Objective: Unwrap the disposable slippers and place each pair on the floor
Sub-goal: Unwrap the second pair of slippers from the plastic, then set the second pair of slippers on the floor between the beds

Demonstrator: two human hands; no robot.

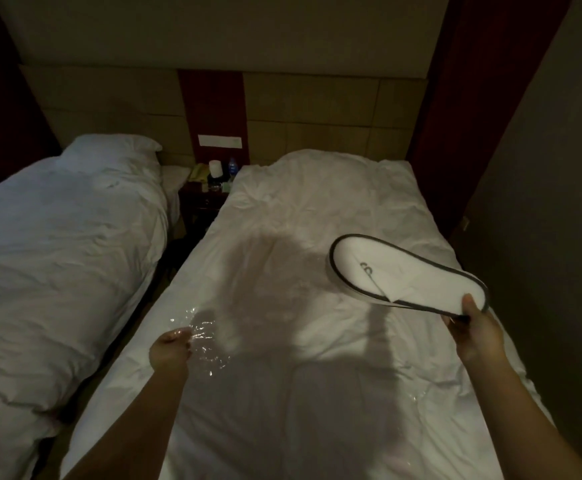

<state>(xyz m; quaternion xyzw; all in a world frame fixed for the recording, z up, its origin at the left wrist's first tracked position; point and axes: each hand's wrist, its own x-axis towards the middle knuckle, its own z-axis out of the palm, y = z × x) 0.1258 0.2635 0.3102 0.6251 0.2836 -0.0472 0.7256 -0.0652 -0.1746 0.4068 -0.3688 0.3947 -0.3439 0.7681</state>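
Head view: right hand (473,325) pinches flat white dark-trimmed slippers (407,273); left hand (171,351) grips crinkly clear wrapper (206,344).

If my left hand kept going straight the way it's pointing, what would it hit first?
Probably the clear plastic wrapper at the left hand's fingertips, lying on the white bed; depth is hard to judge.

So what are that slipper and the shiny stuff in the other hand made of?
The slipper in the right hand looks like soft white matte fabric with a dark trim band around the sole edge; it holds flat, so probably thin foam inside. The wrapper at the left hand looks like thin clear plastic film: see-through, crinkled, glinting.
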